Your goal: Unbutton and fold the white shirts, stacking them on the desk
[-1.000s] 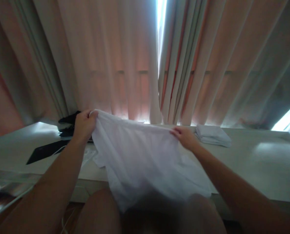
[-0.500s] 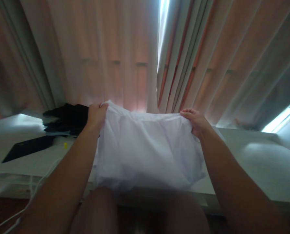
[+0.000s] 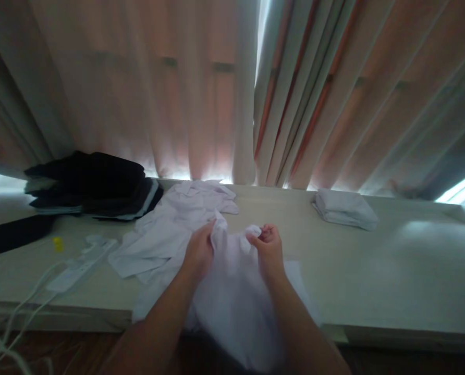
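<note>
A thin white shirt hangs from my two hands above the front of the table, its lower part drooping past the edge. On the left side, my left hand is closed on the top of the cloth. My right hand pinches the same top edge between thumb and fingers, a short way to the right. The cloth sags in folds between them. Behind my left hand lies a crumpled heap of white clothing. Farther right sits a folded white garment.
A stack of dark folded clothes stands at the back left. Near it are a flat black object, a small yellow item and a white power strip with cables. Curtains hang behind the table.
My hands have come down and closer together, so the stretched shirt now bunches between them. The view has tilted down, showing the white heap and folded garment that the shirt covered.
</note>
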`<action>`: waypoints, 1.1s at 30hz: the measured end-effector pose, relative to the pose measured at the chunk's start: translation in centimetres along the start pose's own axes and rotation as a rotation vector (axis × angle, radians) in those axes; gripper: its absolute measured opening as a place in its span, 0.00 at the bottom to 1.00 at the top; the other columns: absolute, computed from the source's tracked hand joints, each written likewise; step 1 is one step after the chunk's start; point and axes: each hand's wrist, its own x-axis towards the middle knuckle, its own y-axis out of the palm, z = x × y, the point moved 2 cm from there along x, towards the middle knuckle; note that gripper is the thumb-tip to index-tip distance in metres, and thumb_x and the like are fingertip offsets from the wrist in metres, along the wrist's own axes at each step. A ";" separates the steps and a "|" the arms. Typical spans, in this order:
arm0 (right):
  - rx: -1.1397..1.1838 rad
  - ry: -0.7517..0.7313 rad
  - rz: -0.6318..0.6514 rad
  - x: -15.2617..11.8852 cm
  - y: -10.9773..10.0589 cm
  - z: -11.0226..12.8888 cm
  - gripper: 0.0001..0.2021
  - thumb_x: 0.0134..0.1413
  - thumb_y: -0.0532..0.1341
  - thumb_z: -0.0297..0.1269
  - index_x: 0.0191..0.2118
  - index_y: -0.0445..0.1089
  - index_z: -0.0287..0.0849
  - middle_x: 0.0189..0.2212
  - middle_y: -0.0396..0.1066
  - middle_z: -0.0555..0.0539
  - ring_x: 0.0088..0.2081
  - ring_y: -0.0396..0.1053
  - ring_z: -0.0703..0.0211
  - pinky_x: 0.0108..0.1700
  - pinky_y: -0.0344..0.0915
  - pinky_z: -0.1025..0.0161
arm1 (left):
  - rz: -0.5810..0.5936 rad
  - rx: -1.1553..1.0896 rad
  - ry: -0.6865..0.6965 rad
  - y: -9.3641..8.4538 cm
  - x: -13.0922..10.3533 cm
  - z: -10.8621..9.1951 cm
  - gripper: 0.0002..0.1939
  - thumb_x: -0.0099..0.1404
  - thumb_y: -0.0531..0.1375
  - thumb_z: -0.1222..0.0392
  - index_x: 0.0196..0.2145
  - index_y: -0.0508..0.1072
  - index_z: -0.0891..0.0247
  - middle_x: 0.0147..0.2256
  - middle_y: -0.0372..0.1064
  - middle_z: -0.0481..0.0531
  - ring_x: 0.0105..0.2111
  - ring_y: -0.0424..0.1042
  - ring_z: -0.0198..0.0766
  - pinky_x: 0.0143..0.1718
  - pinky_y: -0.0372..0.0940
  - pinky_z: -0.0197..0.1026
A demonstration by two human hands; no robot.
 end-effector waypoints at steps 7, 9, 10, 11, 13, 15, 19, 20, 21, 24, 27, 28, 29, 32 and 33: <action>-0.405 -0.079 0.101 -0.8 0.1 -3.8 0.11 0.49 0.68 0.39 0.38 0.70 0.45 0.34 0.74 0.49 0.34 0.71 0.59 0.37 0.69 0.63 | -0.101 -0.016 -0.119 1.8 0.2 5.8 0.17 0.60 0.65 0.52 0.46 0.78 0.59 0.44 0.79 0.56 0.42 0.78 0.46 0.41 0.71 0.45; -0.418 -0.086 0.124 -1.3 0.6 -4.1 0.16 0.50 0.68 0.38 0.45 0.69 0.47 0.37 0.76 0.49 0.35 0.73 0.58 0.39 0.70 0.62 | -0.151 0.005 -0.101 2.1 0.3 6.5 0.14 0.60 0.65 0.53 0.43 0.77 0.59 0.42 0.79 0.56 0.40 0.78 0.44 0.41 0.71 0.44; -0.418 -0.076 0.126 -1.5 0.7 -4.2 0.18 0.50 0.68 0.37 0.47 0.67 0.48 0.36 0.77 0.50 0.34 0.74 0.58 0.39 0.70 0.62 | -0.169 0.021 -0.078 2.3 0.4 6.7 0.11 0.61 0.65 0.53 0.41 0.77 0.59 0.40 0.79 0.56 0.40 0.78 0.44 0.42 0.71 0.44; -0.421 -0.062 0.123 -1.7 0.8 -4.3 0.19 0.50 0.69 0.37 0.47 0.66 0.49 0.34 0.77 0.51 0.33 0.74 0.57 0.38 0.70 0.61 | -0.184 0.038 -0.054 2.4 0.4 6.7 0.10 0.61 0.65 0.54 0.39 0.76 0.58 0.39 0.78 0.55 0.39 0.77 0.43 0.42 0.71 0.43; -0.445 -0.049 0.100 -1.9 0.8 -4.4 0.15 0.50 0.70 0.38 0.41 0.66 0.48 0.31 0.77 0.51 0.34 0.76 0.56 0.38 0.70 0.62 | -0.201 0.073 -0.019 2.8 0.3 6.4 0.07 0.61 0.65 0.55 0.36 0.75 0.58 0.37 0.77 0.54 0.38 0.77 0.42 0.41 0.70 0.43; -0.473 -0.063 0.088 -2.0 0.5 -4.3 0.11 0.50 0.70 0.39 0.37 0.69 0.47 0.32 0.77 0.50 0.37 0.77 0.54 0.39 0.71 0.61 | -0.205 0.100 0.009 3.0 0.1 6.0 0.06 0.60 0.65 0.56 0.36 0.75 0.57 0.36 0.77 0.53 0.38 0.76 0.42 0.40 0.70 0.43; -0.617 -0.199 0.054 -2.2 -0.2 -3.5 0.04 0.54 0.68 0.37 0.37 0.76 0.47 0.34 0.79 0.50 0.37 0.77 0.53 0.44 0.72 0.56 | -0.209 0.123 0.006 3.1 -0.5 5.2 0.06 0.60 0.66 0.55 0.36 0.75 0.56 0.35 0.77 0.51 0.36 0.76 0.42 0.40 0.69 0.44; -0.677 -0.262 0.031 -2.2 -0.4 -3.3 0.04 0.54 0.67 0.35 0.37 0.77 0.48 0.34 0.80 0.50 0.37 0.77 0.53 0.45 0.72 0.55 | -0.213 0.126 -0.007 3.0 -0.7 5.1 0.06 0.60 0.66 0.55 0.35 0.76 0.56 0.34 0.77 0.51 0.36 0.76 0.42 0.39 0.69 0.44; -0.735 -0.339 0.008 -2.3 -0.5 -3.0 0.05 0.55 0.66 0.34 0.38 0.78 0.48 0.34 0.80 0.49 0.38 0.77 0.52 0.46 0.71 0.54 | -0.217 0.128 -0.019 3.0 -0.9 5.1 0.06 0.60 0.66 0.55 0.34 0.76 0.57 0.34 0.77 0.51 0.35 0.76 0.42 0.39 0.70 0.44; -0.840 -0.613 0.026 -2.6 -0.4 -2.5 0.09 0.57 0.63 0.28 0.39 0.79 0.49 0.37 0.81 0.48 0.39 0.77 0.52 0.46 0.71 0.54 | -0.205 0.102 -0.052 3.0 -1.7 5.2 0.07 0.58 0.67 0.54 0.32 0.76 0.57 0.32 0.77 0.51 0.34 0.76 0.43 0.36 0.70 0.44; -0.878 -0.798 0.159 -3.0 0.2 -2.5 0.14 0.59 0.60 0.24 0.42 0.79 0.49 0.39 0.80 0.46 0.41 0.77 0.53 0.44 0.71 0.55 | -0.162 0.044 -0.107 3.1 -2.5 5.3 0.06 0.58 0.67 0.54 0.31 0.77 0.57 0.32 0.77 0.51 0.33 0.76 0.43 0.34 0.69 0.44; -0.890 -0.827 0.193 -3.2 0.3 -2.5 0.15 0.59 0.60 0.24 0.44 0.79 0.50 0.40 0.80 0.46 0.42 0.76 0.53 0.44 0.70 0.55 | -0.156 0.030 -0.125 3.1 -2.7 5.3 0.06 0.58 0.67 0.54 0.32 0.77 0.57 0.33 0.78 0.52 0.34 0.76 0.43 0.33 0.69 0.44; -0.904 -0.844 0.217 -3.4 0.4 -2.5 0.15 0.59 0.59 0.24 0.45 0.78 0.50 0.41 0.79 0.46 0.43 0.76 0.53 0.45 0.70 0.55 | -0.156 0.022 -0.142 3.0 -2.9 5.3 0.06 0.58 0.67 0.54 0.32 0.78 0.57 0.34 0.78 0.52 0.34 0.76 0.43 0.33 0.69 0.44; -0.976 -0.849 0.277 -3.9 0.7 -2.5 0.17 0.59 0.60 0.25 0.50 0.76 0.48 0.45 0.78 0.43 0.47 0.74 0.51 0.47 0.69 0.53 | -0.177 0.000 -0.192 2.7 -3.1 5.2 0.07 0.57 0.67 0.54 0.32 0.79 0.58 0.35 0.79 0.53 0.35 0.76 0.44 0.32 0.68 0.44; -1.008 -0.836 0.297 -4.0 0.7 -2.5 0.17 0.59 0.60 0.26 0.51 0.76 0.47 0.46 0.77 0.43 0.48 0.73 0.50 0.48 0.69 0.52 | -0.182 -0.016 -0.208 2.6 -3.1 5.2 0.07 0.57 0.67 0.54 0.33 0.79 0.58 0.35 0.79 0.53 0.34 0.76 0.43 0.31 0.68 0.43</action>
